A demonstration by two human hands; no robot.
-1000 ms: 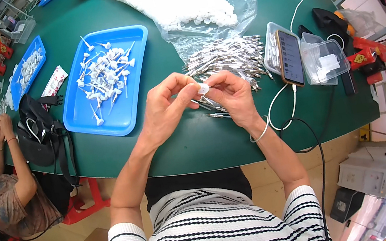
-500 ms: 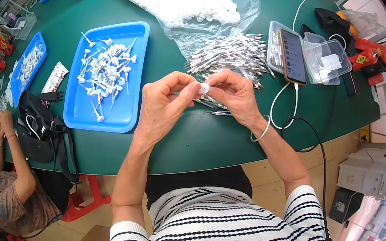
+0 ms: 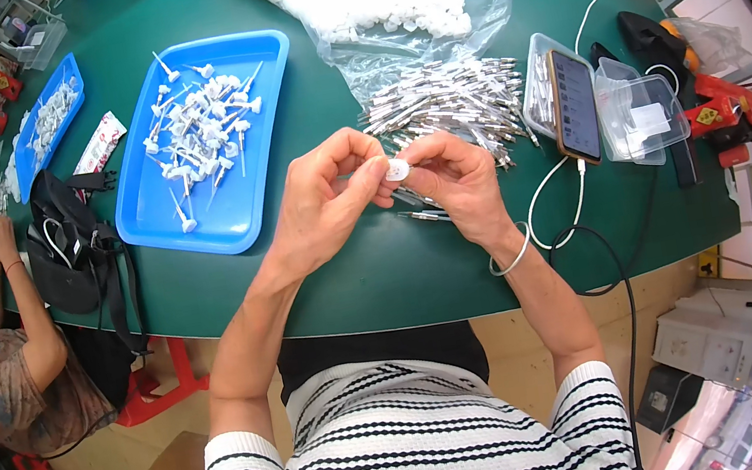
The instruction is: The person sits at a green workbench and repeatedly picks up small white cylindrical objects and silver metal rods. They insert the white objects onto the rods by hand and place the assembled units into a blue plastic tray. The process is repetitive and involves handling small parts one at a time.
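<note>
Above the green table (image 3: pixel 384 283), my left hand (image 3: pixel 318 207) and my right hand (image 3: pixel 465 189) meet fingertip to fingertip. Both are closed in a pinch on a small white round plastic cap (image 3: pixel 397 170), whose flat face shows between the thumbs. Whether a thin rod is joined to it behind the fingers is hidden. Just beyond my hands lies a heap of thin silvery rods (image 3: pixel 449 105). A blue tray (image 3: pixel 137 214) to the left holds several white caps fitted on thin stems (image 3: pixel 207 129). Past the rods lies a transparent bag of loose white caps (image 3: pixel 399 10).
On the right, a phone (image 3: pixel 574 105) leans on a plastic box (image 3: pixel 539 81), with another transparent box (image 3: pixel 638 120) beside it. White and black cables trail nearby. At left are a black bag (image 3: pixel 68 244), a second blue tray (image 3: pixel 65 73) and a seated person (image 3: pixel 33 368).
The cap's flat face has turned more into view between my fingertips. The table's contents have shifted slightly in the picture. Both hands keep their pinch.
</note>
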